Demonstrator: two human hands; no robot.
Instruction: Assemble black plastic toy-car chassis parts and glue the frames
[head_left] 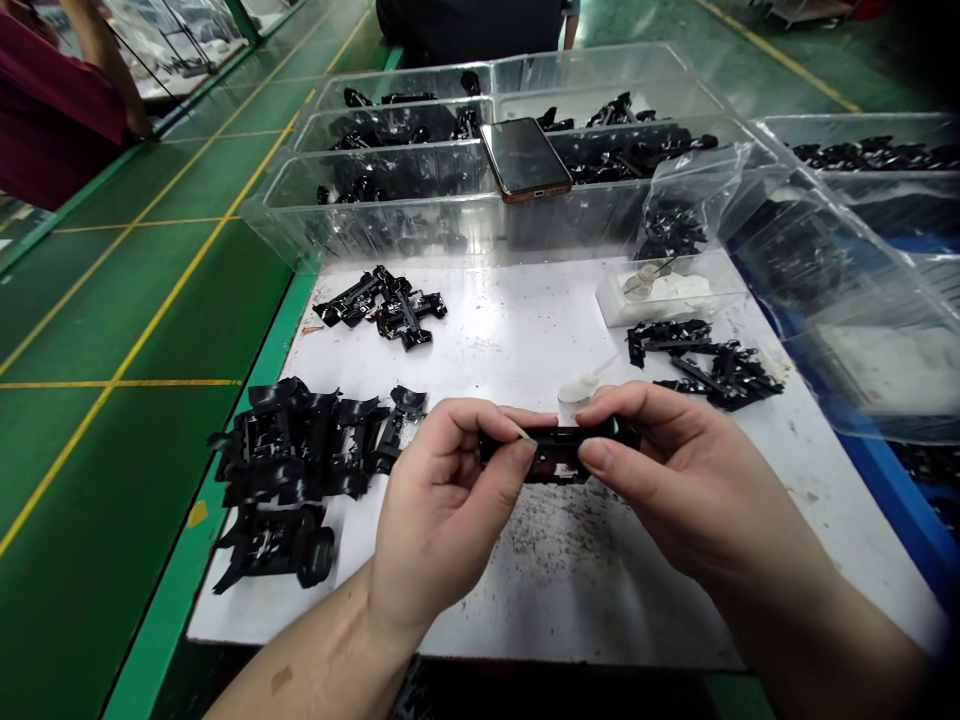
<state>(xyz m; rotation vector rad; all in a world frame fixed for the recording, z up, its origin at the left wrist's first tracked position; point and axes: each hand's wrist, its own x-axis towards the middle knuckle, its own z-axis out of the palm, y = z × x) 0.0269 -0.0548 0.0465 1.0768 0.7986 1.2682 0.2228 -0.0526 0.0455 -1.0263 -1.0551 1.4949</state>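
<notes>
Both hands hold one glossy black plastic part (pixel 559 468) above the white tabletop. My left hand (pixel 457 500) pinches its left end between thumb and fingers. At the right end, my right hand (pixel 667 470) grips with thumb below and fingers on top. The fingers hide both ends of the part. Just behind it stands a small white round container (pixel 576 395), partly covered by my right fingers. Left of my left hand lies a cluster of larger black plastic parts (pixel 277 440), with one more black part (pixel 274 545) nearer me.
A pile of small black parts (pixel 386 305) lies at the back left, another pile (pixel 712 365) at right. Behind are a white box (pixel 667 290), a divided clear tray (pixel 405 225) and a phone (pixel 525 160) resting on it. A blue bin (pixel 877 480) borders the right.
</notes>
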